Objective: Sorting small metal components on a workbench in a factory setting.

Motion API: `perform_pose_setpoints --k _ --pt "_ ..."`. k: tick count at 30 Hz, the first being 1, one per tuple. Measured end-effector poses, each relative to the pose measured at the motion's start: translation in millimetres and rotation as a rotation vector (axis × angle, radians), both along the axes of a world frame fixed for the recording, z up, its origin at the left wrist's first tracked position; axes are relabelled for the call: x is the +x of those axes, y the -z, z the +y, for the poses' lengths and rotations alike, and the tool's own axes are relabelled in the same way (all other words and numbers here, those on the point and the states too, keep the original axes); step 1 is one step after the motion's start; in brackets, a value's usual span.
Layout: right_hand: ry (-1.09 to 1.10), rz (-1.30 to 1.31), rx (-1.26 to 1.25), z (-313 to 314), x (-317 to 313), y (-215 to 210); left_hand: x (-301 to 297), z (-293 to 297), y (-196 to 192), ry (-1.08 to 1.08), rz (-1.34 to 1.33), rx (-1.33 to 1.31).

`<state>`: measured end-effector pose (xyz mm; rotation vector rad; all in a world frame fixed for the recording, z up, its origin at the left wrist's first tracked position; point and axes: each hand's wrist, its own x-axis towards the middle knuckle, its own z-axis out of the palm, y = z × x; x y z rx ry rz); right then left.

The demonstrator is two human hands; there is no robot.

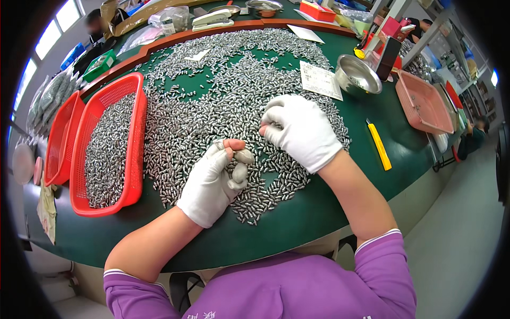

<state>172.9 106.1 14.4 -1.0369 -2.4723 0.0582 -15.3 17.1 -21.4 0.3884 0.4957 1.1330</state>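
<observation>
Two gloved hands sort small metal pieces on a green table.

At centre frame, the left hand [215,178] in a white glove has its fingers curled in, the bare thumb tip and forefinger pinched together on what looks like one small silvery piece, too small to make out clearly; the remaining fingers fold loosely over the heap. Just right and slightly higher, the right hand [300,130] lies palm down, its fingers bent and bunched with the tips touching the metal pieces [212,106] that spread across the green table [297,212] from centre to upper frame. At the left of the frame a red basket [135,106] holds more of the same pieces. A yellow utility knife [380,144] lies on the table to the right.
</observation>
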Motion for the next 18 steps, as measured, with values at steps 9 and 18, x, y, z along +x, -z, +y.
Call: perform_pose_setpoints --k 9,18 --pt "0.011 -0.009 -0.007 4 -9 18 3 1 1 0.004 0.060 0.009" --pt "-0.222 0.514 -0.459 -16 -17 3 5 1 -6 0.004 0.124 0.009"
